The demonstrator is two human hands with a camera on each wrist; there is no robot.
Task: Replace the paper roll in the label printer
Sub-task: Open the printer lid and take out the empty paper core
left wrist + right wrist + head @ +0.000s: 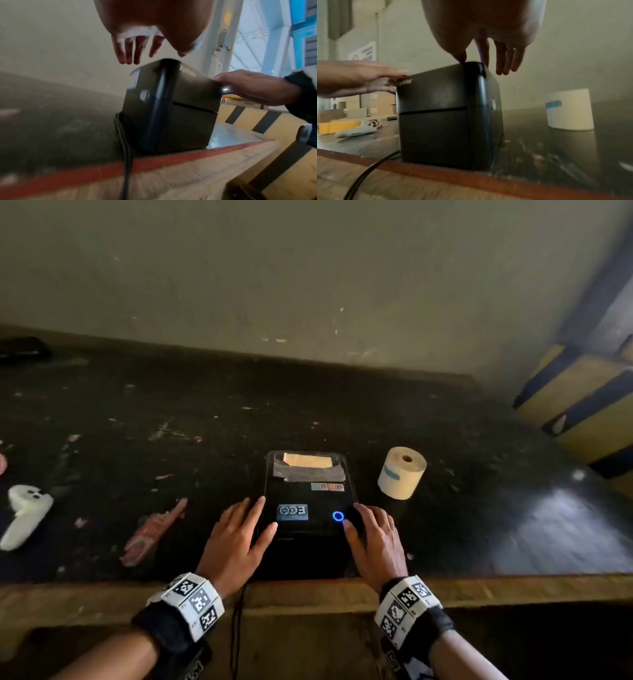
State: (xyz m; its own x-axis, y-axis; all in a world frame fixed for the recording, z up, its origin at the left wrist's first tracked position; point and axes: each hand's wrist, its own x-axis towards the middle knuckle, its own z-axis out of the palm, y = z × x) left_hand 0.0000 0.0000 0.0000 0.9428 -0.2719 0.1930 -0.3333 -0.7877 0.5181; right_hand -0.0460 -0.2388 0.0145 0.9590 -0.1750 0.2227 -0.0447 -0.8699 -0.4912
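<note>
A black label printer (308, 508) stands shut at the near edge of the dark table, a blue ring light glowing on its top and a tan label at its far end. My left hand (239, 529) lies along its left side with straight fingers, thumb on the top edge. My right hand (373, 535) lies along the right side, thumb by the light; its fingers (505, 60) hang straight beside the printer (450, 115). The printer (171, 105) also fills the left wrist view. A cream paper roll (402, 472) stands on end to the right, also seen as the roll (570, 109).
A white handheld device (24, 513) and a red-and-white wrapper (150, 532) lie on the table's left. A black cable (236, 628) hangs over the wooden front edge (308, 594). Yellow-and-black striped barriers (589, 405) stand at the right. The wall runs behind the table.
</note>
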